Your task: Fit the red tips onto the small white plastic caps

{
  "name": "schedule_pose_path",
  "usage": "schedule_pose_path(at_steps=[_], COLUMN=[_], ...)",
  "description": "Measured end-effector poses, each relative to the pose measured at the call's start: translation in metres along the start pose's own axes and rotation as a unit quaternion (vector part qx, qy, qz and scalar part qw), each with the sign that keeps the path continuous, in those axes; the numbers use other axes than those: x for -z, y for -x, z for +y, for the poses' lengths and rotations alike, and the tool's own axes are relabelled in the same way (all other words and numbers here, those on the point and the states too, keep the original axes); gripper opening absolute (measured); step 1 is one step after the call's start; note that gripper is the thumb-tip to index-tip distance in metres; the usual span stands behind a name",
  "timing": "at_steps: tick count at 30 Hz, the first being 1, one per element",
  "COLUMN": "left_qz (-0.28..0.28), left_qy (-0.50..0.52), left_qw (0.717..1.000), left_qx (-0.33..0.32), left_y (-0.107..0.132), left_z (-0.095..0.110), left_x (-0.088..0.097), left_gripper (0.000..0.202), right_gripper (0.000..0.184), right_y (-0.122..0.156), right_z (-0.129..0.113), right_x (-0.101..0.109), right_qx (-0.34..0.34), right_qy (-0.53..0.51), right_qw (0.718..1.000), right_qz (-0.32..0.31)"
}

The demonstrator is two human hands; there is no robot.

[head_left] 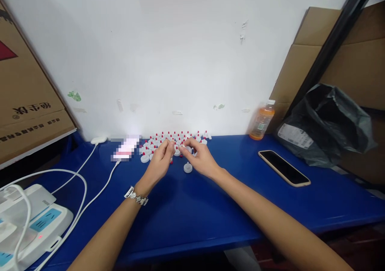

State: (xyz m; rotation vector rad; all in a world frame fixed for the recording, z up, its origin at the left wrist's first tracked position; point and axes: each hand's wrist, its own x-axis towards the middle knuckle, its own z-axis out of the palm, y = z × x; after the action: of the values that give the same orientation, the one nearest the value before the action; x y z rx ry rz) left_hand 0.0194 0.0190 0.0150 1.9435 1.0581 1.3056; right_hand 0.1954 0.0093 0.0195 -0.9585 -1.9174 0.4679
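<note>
Several small white caps with red tips (180, 136) stand in rows on the blue table (192, 214) near the white wall. My left hand (161, 160) and my right hand (200, 156) meet just in front of them, fingertips pinched together on a small white and red cap (178, 144). One loose white cap (188, 167) lies on the table just under my right hand. A bracelet sits on my left wrist.
A dark phone (284, 168) lies at the right, an orange drink bottle (261, 120) by the wall, a black plastic bag (327, 122) and cardboard behind. At left: a blurred phone on a white cable (126, 148), power strips (33, 223), a cardboard box (27, 94).
</note>
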Motion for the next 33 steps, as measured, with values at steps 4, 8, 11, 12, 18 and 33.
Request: schedule_pose_path(at_steps=[4, 8, 11, 12, 18, 33], left_qz=[-0.051, -0.085, -0.075, -0.07, -0.077, -0.08], left_qy=[-0.185, -0.36, -0.383, -0.376, -0.368, -0.141], left_qw=[0.978, 0.921, 0.913, 0.917, 0.924, 0.984], left_qx=[-0.08, -0.123, -0.118, -0.114, -0.07, -0.074], left_y=[-0.005, -0.009, -0.006, -0.005, -0.001, 0.009], left_z=[-0.015, -0.026, -0.023, -0.021, -0.029, 0.005], left_x=[0.006, 0.005, 0.013, 0.018, 0.038, 0.009], left_gripper=[0.026, 0.027, 0.031, 0.031, 0.023, 0.022], right_gripper=[0.025, 0.022, 0.021, 0.02, 0.013, 0.026], right_y=[-0.003, -0.006, -0.006, -0.005, 0.004, 0.004], right_z=[0.006, 0.016, 0.019, 0.018, 0.007, 0.002], right_x=[-0.004, -0.001, -0.001, -0.002, -0.019, -0.018], right_qx=[-0.02, -0.04, -0.058, -0.057, 0.022, -0.015], right_qy=[-0.024, 0.008, -0.014, -0.021, 0.092, -0.043], right_qw=[0.998, 0.992, 0.996, 0.997, 0.988, 0.997], right_qz=[0.062, 0.115, 0.065, 0.046, -0.118, -0.055])
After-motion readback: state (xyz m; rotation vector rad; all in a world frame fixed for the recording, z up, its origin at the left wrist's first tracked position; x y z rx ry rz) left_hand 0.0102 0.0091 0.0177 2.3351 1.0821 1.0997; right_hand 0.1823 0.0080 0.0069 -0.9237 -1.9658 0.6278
